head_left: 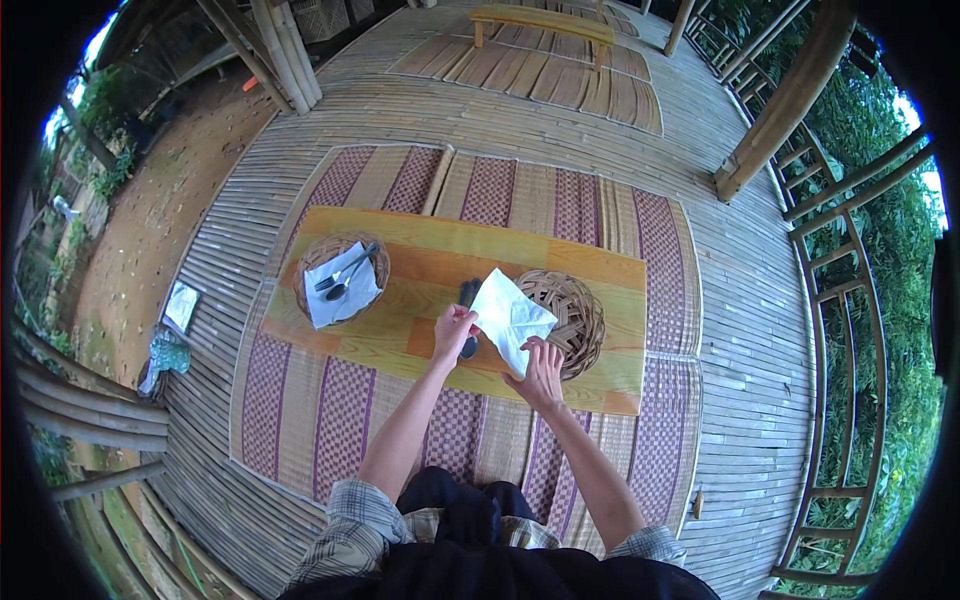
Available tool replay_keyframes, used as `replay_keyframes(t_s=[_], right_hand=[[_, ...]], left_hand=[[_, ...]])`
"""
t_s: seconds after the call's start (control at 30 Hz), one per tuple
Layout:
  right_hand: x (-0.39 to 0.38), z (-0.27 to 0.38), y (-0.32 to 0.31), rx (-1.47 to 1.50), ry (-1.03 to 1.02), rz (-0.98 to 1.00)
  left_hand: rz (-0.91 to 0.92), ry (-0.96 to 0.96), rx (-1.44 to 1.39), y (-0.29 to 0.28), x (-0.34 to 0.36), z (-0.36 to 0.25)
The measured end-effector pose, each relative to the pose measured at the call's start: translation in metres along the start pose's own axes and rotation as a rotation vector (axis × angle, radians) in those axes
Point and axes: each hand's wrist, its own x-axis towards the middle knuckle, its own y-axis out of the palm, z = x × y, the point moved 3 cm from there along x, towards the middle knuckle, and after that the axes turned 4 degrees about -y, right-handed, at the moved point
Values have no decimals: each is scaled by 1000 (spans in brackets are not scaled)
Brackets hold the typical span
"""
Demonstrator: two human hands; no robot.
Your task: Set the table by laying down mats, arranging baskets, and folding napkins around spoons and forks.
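Observation:
Between my hands a white paper napkin point(512, 318) is held up over the low wooden table, its crease lines showing. My left hand point(456, 332) pinches the napkin's left edge. At its lower right, my right hand point(541, 374) has its fingers on the paper. Just right of the napkin sits a round woven basket point(580, 325), partly covered by it. Dark cutlery point(468, 347) lies on the table behind my left hand and the napkin, mostly hidden. At the left end, another woven basket point(303, 290) holds a white napkin point(340, 303) with a fork point(340, 272) and a spoon point(338, 291) on it.
The wooden table point(420, 235) stands on striped woven mats point(490, 190) over a bamboo floor point(740, 390). A bench point(540, 24) stands at the far end. Bamboo railing point(835, 270) runs along the right. A green patterned cloth item point(165, 360) lies at the left edge.

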Motion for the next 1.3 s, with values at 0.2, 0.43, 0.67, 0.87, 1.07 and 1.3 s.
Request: replay_keyframes(t_s=[0.2,0.43,0.67,0.87,1.07,1.3], right_hand=[[5,25,31,-104,10,-62],[15,66,39,-166,-99,-125],[23,104,60,-157,-175,-28],[37,108,71,-30,-211,4],[90,108,91,28,-181,62],[131,85,135,3,-103,154]], left_hand=[[-37,-38,-26,-62,11,15],[-42,75,150,-127,25,34],[-178,231,358,-166,15,38],[-212,301,439,-177,-4,31],[-247,254,431,-194,-5,47],[-236,193,512,-191,-4,32]])
